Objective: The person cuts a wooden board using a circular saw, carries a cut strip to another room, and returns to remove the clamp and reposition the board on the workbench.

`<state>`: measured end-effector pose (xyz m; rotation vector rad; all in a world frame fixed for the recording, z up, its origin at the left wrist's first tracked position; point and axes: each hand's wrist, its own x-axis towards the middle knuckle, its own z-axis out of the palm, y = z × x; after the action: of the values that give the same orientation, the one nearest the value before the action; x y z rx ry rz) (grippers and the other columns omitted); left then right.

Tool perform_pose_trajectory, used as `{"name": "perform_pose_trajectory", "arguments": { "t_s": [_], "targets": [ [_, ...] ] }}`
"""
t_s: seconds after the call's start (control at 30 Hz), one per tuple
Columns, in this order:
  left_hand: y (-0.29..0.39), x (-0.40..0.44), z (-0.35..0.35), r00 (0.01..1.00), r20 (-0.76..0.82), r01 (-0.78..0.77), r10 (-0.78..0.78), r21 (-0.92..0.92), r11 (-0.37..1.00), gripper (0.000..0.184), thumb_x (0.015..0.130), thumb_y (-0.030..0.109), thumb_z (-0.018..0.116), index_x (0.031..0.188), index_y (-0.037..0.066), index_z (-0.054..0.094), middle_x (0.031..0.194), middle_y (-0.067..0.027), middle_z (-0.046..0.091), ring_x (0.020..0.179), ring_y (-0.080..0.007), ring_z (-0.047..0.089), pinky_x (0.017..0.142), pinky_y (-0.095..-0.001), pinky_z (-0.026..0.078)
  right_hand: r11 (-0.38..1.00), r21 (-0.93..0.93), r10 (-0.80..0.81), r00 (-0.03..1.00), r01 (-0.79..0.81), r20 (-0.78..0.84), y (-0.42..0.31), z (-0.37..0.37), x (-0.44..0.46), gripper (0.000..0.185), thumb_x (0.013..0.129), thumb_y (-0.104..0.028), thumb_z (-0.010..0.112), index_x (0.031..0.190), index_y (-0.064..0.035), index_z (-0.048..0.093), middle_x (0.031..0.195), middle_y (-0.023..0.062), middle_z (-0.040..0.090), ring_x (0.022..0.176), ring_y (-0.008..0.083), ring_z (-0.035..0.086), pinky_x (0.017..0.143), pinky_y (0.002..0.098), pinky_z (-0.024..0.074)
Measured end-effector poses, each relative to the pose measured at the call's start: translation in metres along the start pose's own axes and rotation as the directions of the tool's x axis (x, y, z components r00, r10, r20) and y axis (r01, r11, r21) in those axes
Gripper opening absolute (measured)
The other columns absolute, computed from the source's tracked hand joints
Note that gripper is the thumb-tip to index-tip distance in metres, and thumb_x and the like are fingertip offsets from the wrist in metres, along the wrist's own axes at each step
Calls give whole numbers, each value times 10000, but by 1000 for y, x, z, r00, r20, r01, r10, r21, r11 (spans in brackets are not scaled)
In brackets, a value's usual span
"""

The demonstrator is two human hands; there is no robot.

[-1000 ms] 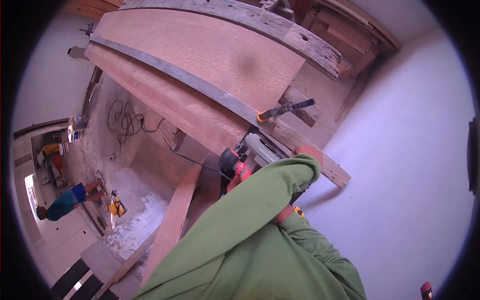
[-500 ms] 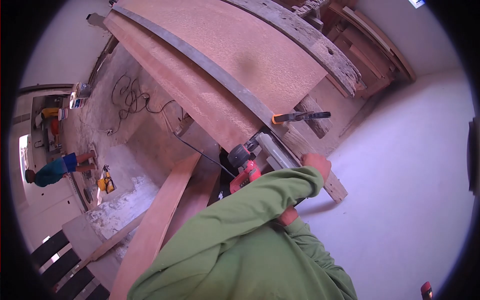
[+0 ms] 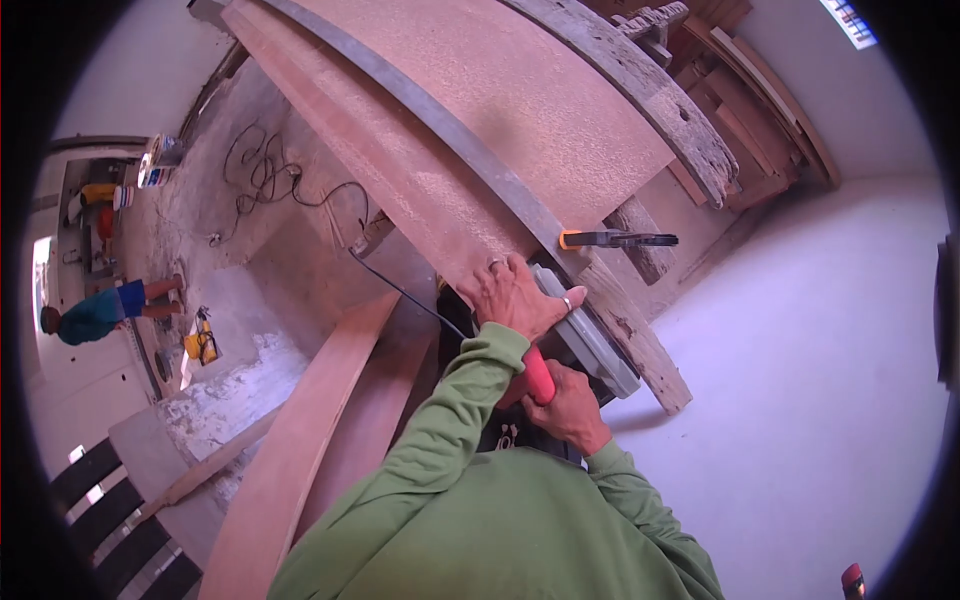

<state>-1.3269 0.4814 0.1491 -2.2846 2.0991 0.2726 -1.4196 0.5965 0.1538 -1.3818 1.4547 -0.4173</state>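
Observation:
In the head view, my right hand (image 3: 570,405) is wrapped round the red handle of a circular saw (image 3: 540,376). The saw's grey base plate (image 3: 600,358) sits by the near end of a reddish-brown wooden panel (image 3: 420,190). My left hand (image 3: 512,298) is spread over the front of the saw, fingertips at the panel's end and thumb toward the base plate; it covers much of the saw body. A long metal straightedge (image 3: 430,125) lies along the sawdust-covered panel. A black bar clamp with an orange pad (image 3: 622,240) is at its near end.
A rough timber beam (image 3: 640,345) extends under the panel. A black cord (image 3: 410,297) runs left from the saw to the floor. Loose boards (image 3: 310,440) lean at lower left. Another person (image 3: 100,315) stands at far left near a yellow tool (image 3: 202,345). A white wall (image 3: 800,400) rises at right.
My left hand has moved left from the saw's far right side to the panel's end. The left arm no longer crosses over my right hand, which now shows on the red handle.

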Motion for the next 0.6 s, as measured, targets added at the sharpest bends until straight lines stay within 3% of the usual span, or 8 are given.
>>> {"name": "perform_pose_trajectory", "arguments": {
  "t_s": [0.03,0.07,0.1,0.2,0.43,0.53,0.6],
  "targets": [
    [-2,0,-3,1000,1,16,-16,-9,1000,821,597,725,598,923,-28,620,896,-179,633,911,-317,600,808,-415,448,999,0,-34,999,34,-29,0,0,0,342,663,-223,666,913,-27,541,797,197,588,758,390,579,670,437,474],
    [-4,2,-7,962,261,106,-83,-76,991,885,578,775,560,931,-34,631,911,-199,630,931,-331,595,824,-416,445,999,-14,-37,999,37,-16,0,-1,0,342,663,-223,666,913,-27,541,797,197,588,758,390,579,670,437,474],
    [-4,4,-11,853,508,204,-117,-120,972,952,560,825,521,938,-40,643,927,-218,627,951,-344,591,839,-417,442,1000,-13,-21,1000,21,-8,-1,-2,0,350,660,-217,669,923,-23,544,800,200,586,757,392,576,670,432,472],
    [-8,9,-15,828,558,197,-58,-192,961,946,550,828,532,905,-39,661,937,-239,622,977,-374,580,854,-424,439,999,25,-44,999,45,-31,4,0,-2,353,644,-190,672,928,-15,557,776,192,580,717,378,573,658,406,469],
    [-9,6,-2,856,517,180,-28,-247,952,944,546,824,539,913,-39,655,961,-243,617,980,-373,574,880,-422,425,992,54,-111,991,114,-69,23,3,2,318,617,-153,649,884,-2,561,695,152,555,596,303,546,615,348,459],
    [-9,7,-3,870,489,204,-65,-236,950,949,549,821,540,936,-39,647,991,-239,608,1012,-367,557,897,-430,409,994,69,-91,996,90,13,29,-2,6,397,619,-175,662,961,-2,560,784,182,570,703,370,568,662,388,466],
    [-9,8,-3,865,499,195,-57,-229,954,950,556,821,534,954,-34,640,1014,-233,599,1039,-365,541,908,-443,395,993,65,-96,995,94,20,30,-4,8,397,614,-174,656,958,1,561,778,181,565,691,363,562,659,379,464]
  ]
}}
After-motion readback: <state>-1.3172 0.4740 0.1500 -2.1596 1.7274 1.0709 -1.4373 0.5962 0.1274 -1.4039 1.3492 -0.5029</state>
